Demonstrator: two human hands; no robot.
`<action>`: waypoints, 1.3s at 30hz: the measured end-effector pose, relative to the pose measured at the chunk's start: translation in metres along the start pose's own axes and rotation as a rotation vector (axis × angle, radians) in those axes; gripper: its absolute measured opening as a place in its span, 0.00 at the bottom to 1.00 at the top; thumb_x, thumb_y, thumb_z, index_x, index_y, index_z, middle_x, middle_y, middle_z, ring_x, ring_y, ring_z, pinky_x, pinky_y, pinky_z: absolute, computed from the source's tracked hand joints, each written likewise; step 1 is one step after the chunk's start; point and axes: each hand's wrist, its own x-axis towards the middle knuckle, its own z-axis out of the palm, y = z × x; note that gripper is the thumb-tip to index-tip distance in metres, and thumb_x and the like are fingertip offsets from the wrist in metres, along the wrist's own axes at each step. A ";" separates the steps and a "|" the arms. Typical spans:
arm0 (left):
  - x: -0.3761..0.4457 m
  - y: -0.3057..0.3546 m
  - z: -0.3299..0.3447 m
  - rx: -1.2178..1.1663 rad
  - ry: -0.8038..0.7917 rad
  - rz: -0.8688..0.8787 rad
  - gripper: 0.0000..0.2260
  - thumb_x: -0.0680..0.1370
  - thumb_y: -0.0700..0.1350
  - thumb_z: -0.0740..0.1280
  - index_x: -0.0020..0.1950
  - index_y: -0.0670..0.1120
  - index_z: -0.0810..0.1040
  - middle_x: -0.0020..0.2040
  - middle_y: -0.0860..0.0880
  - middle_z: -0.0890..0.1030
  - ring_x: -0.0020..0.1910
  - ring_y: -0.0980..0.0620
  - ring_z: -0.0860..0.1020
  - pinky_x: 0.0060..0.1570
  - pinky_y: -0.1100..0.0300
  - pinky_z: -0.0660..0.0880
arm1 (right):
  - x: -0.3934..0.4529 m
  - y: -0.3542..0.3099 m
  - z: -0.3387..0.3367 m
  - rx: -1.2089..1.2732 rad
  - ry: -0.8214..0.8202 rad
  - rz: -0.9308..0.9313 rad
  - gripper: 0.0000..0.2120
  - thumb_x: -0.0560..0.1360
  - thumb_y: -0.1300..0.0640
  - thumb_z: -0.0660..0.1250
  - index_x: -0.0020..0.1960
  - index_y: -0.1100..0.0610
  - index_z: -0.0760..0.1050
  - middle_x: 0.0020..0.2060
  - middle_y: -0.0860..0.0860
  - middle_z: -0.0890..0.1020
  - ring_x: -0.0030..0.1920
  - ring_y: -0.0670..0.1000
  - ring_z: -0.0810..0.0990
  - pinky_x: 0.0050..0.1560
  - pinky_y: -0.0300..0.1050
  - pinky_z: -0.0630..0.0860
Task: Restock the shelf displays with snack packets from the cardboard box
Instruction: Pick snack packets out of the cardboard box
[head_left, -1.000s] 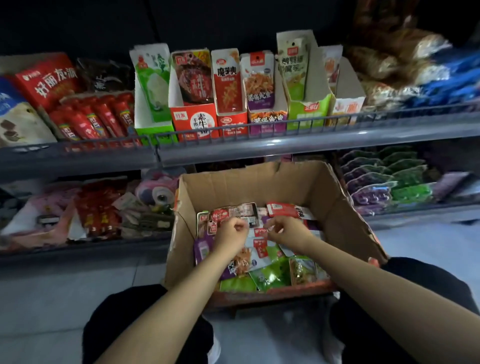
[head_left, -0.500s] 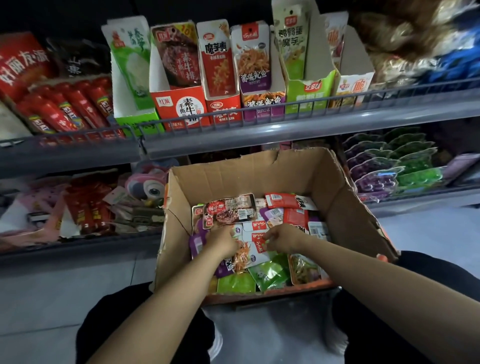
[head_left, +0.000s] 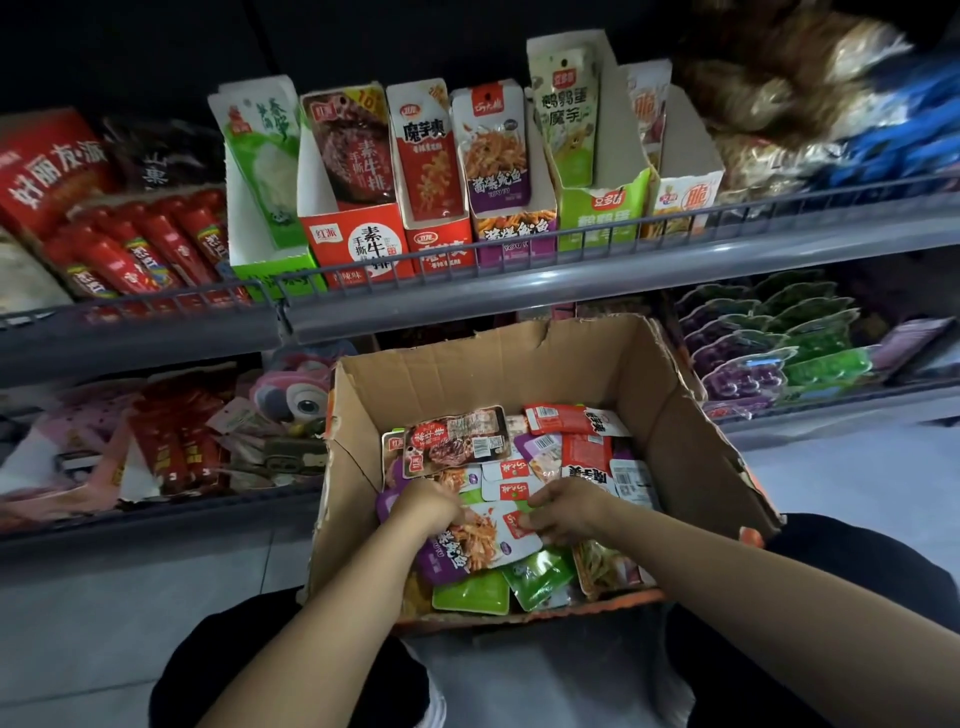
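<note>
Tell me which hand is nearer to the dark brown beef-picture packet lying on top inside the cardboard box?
Left. The left hand sits just below the dark brown beef-picture packet, almost under its lower edge. The right hand is farther off, down and to its right.

Single head view, looking steeply down into cardboard box (head_left: 519, 374), close

Both bare forearms reach forward and down; left hand (head_left: 427, 506) and right hand (head_left: 566, 512) close together, fingers curled.
</note>
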 end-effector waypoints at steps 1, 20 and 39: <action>-0.002 0.001 -0.001 -0.028 -0.012 -0.004 0.14 0.74 0.41 0.71 0.59 0.40 0.80 0.62 0.43 0.78 0.62 0.45 0.76 0.57 0.60 0.72 | -0.003 0.000 -0.001 0.011 -0.024 -0.001 0.13 0.70 0.59 0.74 0.52 0.60 0.77 0.34 0.52 0.80 0.29 0.46 0.75 0.29 0.35 0.73; -0.067 0.125 -0.075 -0.342 0.074 0.479 0.10 0.71 0.49 0.74 0.49 0.46 0.82 0.44 0.51 0.83 0.40 0.55 0.78 0.31 0.67 0.70 | -0.098 -0.110 -0.069 0.515 0.290 -0.561 0.10 0.74 0.57 0.70 0.43 0.65 0.80 0.38 0.61 0.83 0.35 0.55 0.81 0.39 0.47 0.80; -0.041 0.269 -0.189 -0.658 0.487 0.763 0.05 0.79 0.46 0.66 0.45 0.46 0.75 0.39 0.53 0.75 0.35 0.56 0.74 0.46 0.58 0.78 | -0.038 -0.172 -0.137 -0.619 0.929 -0.863 0.26 0.76 0.42 0.46 0.73 0.46 0.62 0.74 0.45 0.60 0.75 0.50 0.52 0.71 0.49 0.47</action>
